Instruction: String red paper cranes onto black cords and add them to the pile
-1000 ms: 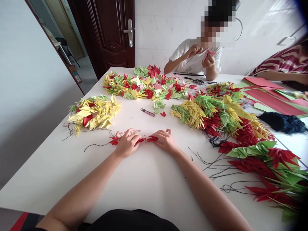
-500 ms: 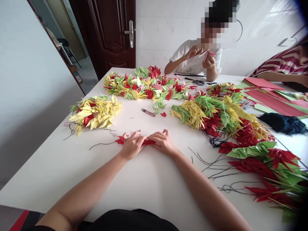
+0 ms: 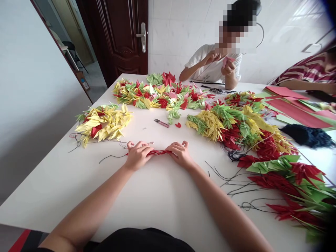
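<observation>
Item: a short strand of red folded-paper cranes [image 3: 157,152] on black thread, pulled straight on the white table [image 3: 78,189]; it is the reference point for all entries below.

Left hand [image 3: 138,156]: partly closed, fingers curled, gripping the strand's left end just above the table. Right hand [image 3: 181,154]: partly closed, gripping the strand's right end. A thin black thread [image 3: 112,157] trails from the strand's left end.

Beyond the strand, to the left: a heap of pale yellow paper cranes with some red ones [image 3: 103,122]. Straight beyond: small metal snips with pink handles [image 3: 161,123], a single red paper crane [image 3: 178,125], then a long bank of yellow, green and red paper cranes [image 3: 157,94].

To the right: massed strings of yellow, green and red paper cranes [image 3: 231,122], with loose black thread ends [image 3: 236,185] nearer. Farther right: stacked red and green paper sheets [image 3: 296,112] and a dark blue-black fibrous bundle [image 3: 306,135].

Across the table from the strand: a seated co-worker in a white T-shirt [image 3: 212,63], both hands holding a piece of pink paper [image 3: 227,61]. Far right: a second person in a red striped top [image 3: 309,71].
</observation>
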Action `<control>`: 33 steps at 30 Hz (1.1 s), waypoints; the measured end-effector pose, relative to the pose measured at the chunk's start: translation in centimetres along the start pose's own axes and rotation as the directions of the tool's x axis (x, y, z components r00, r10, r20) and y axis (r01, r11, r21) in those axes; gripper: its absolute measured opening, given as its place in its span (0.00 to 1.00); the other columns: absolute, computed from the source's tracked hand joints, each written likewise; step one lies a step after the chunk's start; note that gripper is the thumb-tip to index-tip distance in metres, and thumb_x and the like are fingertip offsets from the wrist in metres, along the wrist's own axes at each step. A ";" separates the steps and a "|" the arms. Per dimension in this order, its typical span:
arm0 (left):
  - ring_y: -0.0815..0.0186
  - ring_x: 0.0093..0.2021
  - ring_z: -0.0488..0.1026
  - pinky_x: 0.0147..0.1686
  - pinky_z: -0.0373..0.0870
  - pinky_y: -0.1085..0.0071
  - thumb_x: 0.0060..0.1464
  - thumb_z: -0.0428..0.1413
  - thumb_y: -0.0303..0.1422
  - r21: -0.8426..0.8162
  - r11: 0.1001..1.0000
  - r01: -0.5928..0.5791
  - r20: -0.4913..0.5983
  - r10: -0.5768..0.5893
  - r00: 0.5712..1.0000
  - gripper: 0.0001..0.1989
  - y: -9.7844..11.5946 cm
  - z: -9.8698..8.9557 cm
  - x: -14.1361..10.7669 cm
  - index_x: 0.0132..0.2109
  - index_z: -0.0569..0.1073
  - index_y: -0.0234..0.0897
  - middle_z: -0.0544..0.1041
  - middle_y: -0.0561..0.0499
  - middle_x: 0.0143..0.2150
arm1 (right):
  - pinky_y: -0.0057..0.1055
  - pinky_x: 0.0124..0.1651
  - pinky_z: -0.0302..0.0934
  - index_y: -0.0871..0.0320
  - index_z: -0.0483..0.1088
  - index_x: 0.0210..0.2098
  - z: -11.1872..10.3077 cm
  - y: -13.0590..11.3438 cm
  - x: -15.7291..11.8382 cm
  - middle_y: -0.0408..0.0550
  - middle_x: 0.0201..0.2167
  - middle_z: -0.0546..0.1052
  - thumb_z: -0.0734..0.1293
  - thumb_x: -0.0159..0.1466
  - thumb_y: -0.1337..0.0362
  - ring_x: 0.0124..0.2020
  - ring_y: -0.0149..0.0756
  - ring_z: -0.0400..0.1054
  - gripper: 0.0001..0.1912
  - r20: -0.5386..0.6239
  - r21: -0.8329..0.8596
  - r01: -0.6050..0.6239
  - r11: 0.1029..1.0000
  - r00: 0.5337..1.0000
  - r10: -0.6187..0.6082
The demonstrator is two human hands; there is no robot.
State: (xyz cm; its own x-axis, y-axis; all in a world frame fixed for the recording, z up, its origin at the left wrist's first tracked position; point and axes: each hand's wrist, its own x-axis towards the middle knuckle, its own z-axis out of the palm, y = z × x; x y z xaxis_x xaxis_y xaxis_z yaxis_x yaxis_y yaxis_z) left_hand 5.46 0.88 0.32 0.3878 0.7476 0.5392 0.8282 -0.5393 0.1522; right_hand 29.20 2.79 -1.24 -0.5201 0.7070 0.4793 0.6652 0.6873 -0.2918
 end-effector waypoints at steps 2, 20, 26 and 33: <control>0.56 0.43 0.75 0.44 0.51 0.56 0.55 0.59 0.40 -0.004 1.000 0.001 0.019 -0.001 1.000 0.07 0.1 0.0 0.0 0.39 0.78 0.45 0.83 0.50 0.38 | 0.39 0.46 0.43 0.54 0.73 0.40 0.0 0.0 0.0 0.46 0.36 0.80 0.57 0.70 0.66 0.42 0.35 0.70 0.13 0.005 -0.011 -0.009 1.000 1.000 0.010; 0.59 0.41 0.76 0.44 0.54 0.58 0.55 0.56 0.28 0.013 0.996 -0.086 0.030 0.086 0.996 0.08 0.1 0.2 0.1 0.40 0.77 0.45 0.83 0.51 0.35 | 0.41 0.47 0.43 0.52 0.71 0.48 0.4 -0.3 -0.1 0.48 0.40 0.80 0.61 0.68 0.64 0.44 0.42 0.69 0.12 0.050 -0.062 0.038 0.997 0.998 -0.035; 0.60 0.41 0.77 0.45 0.53 0.59 0.57 0.56 0.32 -0.030 0.992 -0.120 0.065 0.122 0.990 0.08 1.0 0.6 0.0 0.45 0.74 0.43 0.83 0.51 0.35 | 0.41 0.48 0.42 0.49 0.72 0.49 0.5 -1.0 -0.1 0.48 0.43 0.79 0.59 0.70 0.59 0.45 0.40 0.69 0.13 0.059 -0.049 0.081 0.995 0.995 -0.078; 0.58 0.43 0.76 0.47 0.54 0.58 0.58 0.55 0.32 -0.013 0.997 -0.080 0.028 0.081 0.996 0.11 0.1 0.6 -0.1 0.49 0.72 0.43 0.83 0.48 0.40 | 0.40 0.46 0.41 0.53 0.73 0.42 0.1 -0.5 -0.1 0.47 0.39 0.80 0.57 0.70 0.65 0.44 0.37 0.69 0.13 0.013 -0.031 0.019 0.999 1.000 -0.018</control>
State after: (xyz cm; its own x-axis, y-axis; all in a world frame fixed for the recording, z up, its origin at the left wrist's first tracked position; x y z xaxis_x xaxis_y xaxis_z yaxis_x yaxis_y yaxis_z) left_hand 5.72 0.99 -0.25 0.4644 0.7123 0.5262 0.7892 -0.6025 0.1191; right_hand 28.81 2.41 -1.23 -0.5391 0.6964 0.4737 0.6717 0.6949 -0.2570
